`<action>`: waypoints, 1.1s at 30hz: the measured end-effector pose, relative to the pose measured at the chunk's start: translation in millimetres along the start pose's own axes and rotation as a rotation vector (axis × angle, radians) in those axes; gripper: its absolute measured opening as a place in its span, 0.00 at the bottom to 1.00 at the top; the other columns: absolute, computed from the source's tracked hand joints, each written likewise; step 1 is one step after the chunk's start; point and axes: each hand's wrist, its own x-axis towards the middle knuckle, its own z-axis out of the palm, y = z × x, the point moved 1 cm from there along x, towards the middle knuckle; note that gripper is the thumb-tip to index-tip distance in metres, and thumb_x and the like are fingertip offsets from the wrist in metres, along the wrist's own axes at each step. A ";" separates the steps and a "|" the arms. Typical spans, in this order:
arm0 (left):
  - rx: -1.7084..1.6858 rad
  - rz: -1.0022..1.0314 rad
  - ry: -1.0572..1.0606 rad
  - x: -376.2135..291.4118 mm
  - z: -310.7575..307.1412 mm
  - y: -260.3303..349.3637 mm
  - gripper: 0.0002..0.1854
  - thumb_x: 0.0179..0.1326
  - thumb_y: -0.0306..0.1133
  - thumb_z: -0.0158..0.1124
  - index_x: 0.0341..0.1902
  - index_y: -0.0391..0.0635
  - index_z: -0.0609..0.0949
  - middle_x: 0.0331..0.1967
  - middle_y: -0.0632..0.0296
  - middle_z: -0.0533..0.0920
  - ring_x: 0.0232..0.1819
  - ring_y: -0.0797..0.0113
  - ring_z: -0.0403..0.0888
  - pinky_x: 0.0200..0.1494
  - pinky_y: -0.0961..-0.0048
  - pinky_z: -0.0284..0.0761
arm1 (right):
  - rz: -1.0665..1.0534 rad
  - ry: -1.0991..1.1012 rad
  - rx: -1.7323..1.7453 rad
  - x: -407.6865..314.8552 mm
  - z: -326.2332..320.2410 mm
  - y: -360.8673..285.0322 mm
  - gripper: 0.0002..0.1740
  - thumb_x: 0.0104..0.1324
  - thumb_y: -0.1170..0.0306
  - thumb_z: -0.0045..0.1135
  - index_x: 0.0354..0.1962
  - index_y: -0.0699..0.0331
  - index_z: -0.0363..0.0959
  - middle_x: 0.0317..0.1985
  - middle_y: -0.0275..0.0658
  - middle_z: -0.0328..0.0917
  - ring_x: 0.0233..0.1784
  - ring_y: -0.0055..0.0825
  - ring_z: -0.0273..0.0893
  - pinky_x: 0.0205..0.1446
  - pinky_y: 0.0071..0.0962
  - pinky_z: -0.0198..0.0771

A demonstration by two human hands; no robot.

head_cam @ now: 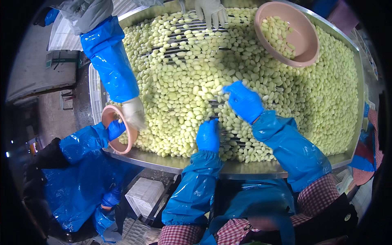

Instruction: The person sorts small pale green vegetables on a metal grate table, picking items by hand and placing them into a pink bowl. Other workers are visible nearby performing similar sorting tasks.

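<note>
Before me a metal sorting tray (251, 175) is spread with pale green, oval fruits (174, 101) that look like peeled grapes. My left hand (208, 135), in a blue glove, is low over them near the front edge, fingers curled and knuckles up. Farther in and to the right, my right hand (244, 101), also blue-gloved and slightly blurred, reaches toward the upper left among the fruits. Its fingers are bent. Whether either hand pinches a fruit is hidden. Dark metal bars (216, 103) show between the two hands, where the fruits lie thinly.
A pink bowl (303, 36) partly filled with fruits sits at the tray's far right. At left, a co-worker's blue-gloved hand (116, 130) is inside another pink bowl (132, 134), beside another person's white-gloved hand (134, 112). One more white-gloved hand (212, 13) touches the far fruits.
</note>
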 end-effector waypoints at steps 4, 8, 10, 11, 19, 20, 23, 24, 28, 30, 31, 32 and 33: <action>-0.024 -0.078 -0.160 -30.8 4.2 -0.1 0.17 0.58 0.30 0.56 0.52 0.52 0.78 0.40 0.54 0.80 0.41 0.51 0.78 0.41 0.56 0.74 | -0.115 0.179 -0.372 50.1 -33.6 18.0 0.10 0.65 0.62 0.49 0.39 0.57 0.73 0.37 0.45 0.77 0.35 0.48 0.77 0.36 0.39 0.75; -0.122 -0.097 -0.141 -43.4 -10.6 14.0 0.18 0.59 0.28 0.57 0.54 0.53 0.78 0.42 0.54 0.80 0.43 0.51 0.78 0.43 0.58 0.75 | 0.156 -0.011 -0.562 64.6 -12.0 43.5 0.15 0.67 0.59 0.44 0.38 0.62 0.71 0.32 0.51 0.78 0.35 0.51 0.77 0.36 0.44 0.74; -0.169 -0.058 -0.024 -32.7 -18.9 25.7 0.19 0.58 0.27 0.58 0.54 0.52 0.78 0.44 0.54 0.80 0.44 0.52 0.78 0.45 0.59 0.75 | 0.130 -0.027 -0.597 60.5 -0.9 50.4 0.15 0.67 0.60 0.43 0.39 0.64 0.69 0.30 0.53 0.78 0.33 0.52 0.78 0.35 0.46 0.73; -0.199 -0.085 -0.014 -24.6 -21.6 31.5 0.19 0.58 0.27 0.58 0.55 0.52 0.78 0.44 0.54 0.80 0.45 0.52 0.78 0.46 0.59 0.75 | 0.132 0.031 -0.556 58.0 2.0 52.2 0.15 0.67 0.60 0.43 0.38 0.64 0.69 0.30 0.52 0.78 0.33 0.52 0.78 0.35 0.46 0.73; -0.140 0.202 -0.007 49.1 19.9 70.1 0.31 0.60 0.37 0.58 0.68 0.49 0.64 0.67 0.47 0.61 0.72 0.41 0.50 0.69 0.51 0.53 | 0.035 0.031 -0.497 58.3 -14.6 57.5 0.14 0.57 0.65 0.53 0.41 0.60 0.71 0.38 0.50 0.76 0.36 0.51 0.77 0.36 0.43 0.74; -0.130 0.256 -0.121 39.9 23.0 75.1 0.32 0.59 0.37 0.58 0.68 0.51 0.64 0.68 0.48 0.61 0.72 0.42 0.50 0.69 0.49 0.51 | 0.053 0.034 -0.476 58.1 -15.6 60.0 0.14 0.57 0.65 0.53 0.41 0.60 0.71 0.38 0.50 0.76 0.36 0.51 0.77 0.35 0.43 0.74; 0.048 0.368 -0.504 -13.1 19.2 96.8 0.31 0.59 0.40 0.58 0.67 0.53 0.65 0.68 0.51 0.61 0.73 0.46 0.48 0.69 0.40 0.40 | 0.068 0.045 -0.399 57.0 -7.8 66.9 0.12 0.58 0.67 0.53 0.40 0.59 0.71 0.36 0.48 0.76 0.33 0.48 0.77 0.34 0.41 0.73; -0.012 0.420 -0.395 -19.9 12.5 99.1 0.30 0.58 0.38 0.59 0.65 0.52 0.67 0.67 0.51 0.63 0.72 0.46 0.52 0.69 0.42 0.45 | 0.014 0.067 -0.449 55.8 -4.8 67.6 0.11 0.58 0.68 0.53 0.40 0.59 0.71 0.36 0.48 0.76 0.32 0.47 0.77 0.34 0.40 0.73; -0.196 0.152 0.123 9.1 -16.6 64.9 0.25 0.54 0.22 0.62 0.57 0.49 0.75 0.58 0.52 0.73 0.57 0.48 0.72 0.57 0.58 0.70 | 0.238 -0.096 -0.150 54.0 -16.7 54.3 0.08 0.60 0.70 0.53 0.39 0.58 0.71 0.35 0.43 0.74 0.31 0.37 0.75 0.34 0.34 0.71; -0.114 0.057 0.297 41.6 -25.6 32.3 0.24 0.55 0.25 0.63 0.58 0.48 0.74 0.58 0.49 0.73 0.57 0.50 0.72 0.57 0.59 0.70 | -0.110 0.260 -0.253 52.5 -43.6 28.3 0.05 0.65 0.71 0.50 0.39 0.58 0.71 0.34 0.37 0.73 0.32 0.29 0.71 0.36 0.29 0.69; -0.024 0.017 0.321 53.8 -25.0 20.5 0.26 0.55 0.26 0.64 0.59 0.48 0.73 0.57 0.49 0.73 0.56 0.49 0.72 0.57 0.59 0.71 | -0.137 0.377 -0.157 54.5 -68.1 16.6 0.07 0.64 0.72 0.52 0.41 0.58 0.71 0.37 0.37 0.73 0.35 0.28 0.73 0.38 0.27 0.71; -0.017 0.026 0.244 62.6 -24.7 8.7 0.26 0.55 0.27 0.64 0.60 0.49 0.73 0.57 0.48 0.73 0.55 0.49 0.73 0.57 0.61 0.71 | -0.093 0.435 -0.091 57.4 -97.8 5.7 0.09 0.64 0.74 0.54 0.42 0.58 0.72 0.40 0.37 0.73 0.37 0.27 0.74 0.39 0.25 0.73; -0.042 0.018 0.197 71.2 -23.1 0.0 0.23 0.57 0.30 0.64 0.58 0.48 0.75 0.53 0.50 0.75 0.52 0.50 0.74 0.53 0.61 0.72 | -0.046 0.489 -0.027 58.6 -124.1 -4.8 0.11 0.63 0.76 0.56 0.44 0.59 0.72 0.42 0.37 0.74 0.40 0.26 0.75 0.40 0.24 0.74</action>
